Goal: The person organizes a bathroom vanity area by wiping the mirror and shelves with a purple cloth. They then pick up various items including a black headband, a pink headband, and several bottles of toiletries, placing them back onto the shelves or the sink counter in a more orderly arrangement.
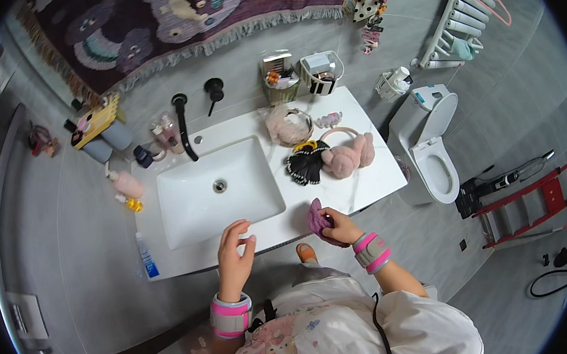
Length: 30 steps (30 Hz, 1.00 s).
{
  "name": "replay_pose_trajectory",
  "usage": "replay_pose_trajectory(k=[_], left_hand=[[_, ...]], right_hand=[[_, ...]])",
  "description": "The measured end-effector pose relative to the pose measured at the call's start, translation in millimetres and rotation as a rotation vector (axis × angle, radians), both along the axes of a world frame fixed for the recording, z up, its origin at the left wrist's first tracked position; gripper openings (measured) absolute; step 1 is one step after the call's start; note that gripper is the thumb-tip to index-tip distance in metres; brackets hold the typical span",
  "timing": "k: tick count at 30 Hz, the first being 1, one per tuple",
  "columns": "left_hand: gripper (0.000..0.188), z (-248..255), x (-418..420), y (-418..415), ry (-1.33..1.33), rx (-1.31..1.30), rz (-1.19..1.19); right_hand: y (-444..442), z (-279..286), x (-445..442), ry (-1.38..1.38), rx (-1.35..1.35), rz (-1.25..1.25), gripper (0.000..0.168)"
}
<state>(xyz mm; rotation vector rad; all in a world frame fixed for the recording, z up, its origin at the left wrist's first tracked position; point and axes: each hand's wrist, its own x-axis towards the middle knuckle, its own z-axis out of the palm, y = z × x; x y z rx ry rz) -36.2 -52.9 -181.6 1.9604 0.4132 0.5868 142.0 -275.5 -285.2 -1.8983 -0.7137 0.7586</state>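
My right hand (340, 227) grips a crumpled purple cloth (317, 218) at the front edge of the white countertop (298, 226). Over the front rim of the white sink (221, 193) is my left hand (235, 250), its fingers apart and nothing in it. Beyond the cloth, on the right part of the counter, lie a black pleated hair accessory (306, 164) with a beaded edge and a fluffy pink headband (346, 160). Behind them sit a round pale pink frilled item (289, 125) and a small lilac hair claw (329, 120).
A black spout (184, 127) reaches over the sink. Pump bottles (127, 184) and a toothpaste tube (146, 256) line the left side. Two storage bins (281, 87) stand at the back. To the right are a toilet (432, 152) and a red folding step ladder (532, 204).
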Motion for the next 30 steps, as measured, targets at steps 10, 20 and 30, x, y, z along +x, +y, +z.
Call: replay_pose_trajectory(k=[10, 20, 30], left_hand=[[0.023, -42, 147, -30, 0.119, -0.013, -0.161], [0.022, -57, 188, -50, 0.211, -0.041, -0.343], [0.023, -47, 178, -44, 0.163, -0.142, -0.239]], right_hand=[[-9, -10, 103, -0.906, 0.012, 0.384, 0.043], [-37, 14, 180, -0.971, -0.394, -0.284, 0.062], [-45, -25, 256, -0.826, -0.135, -0.160, 0.061]])
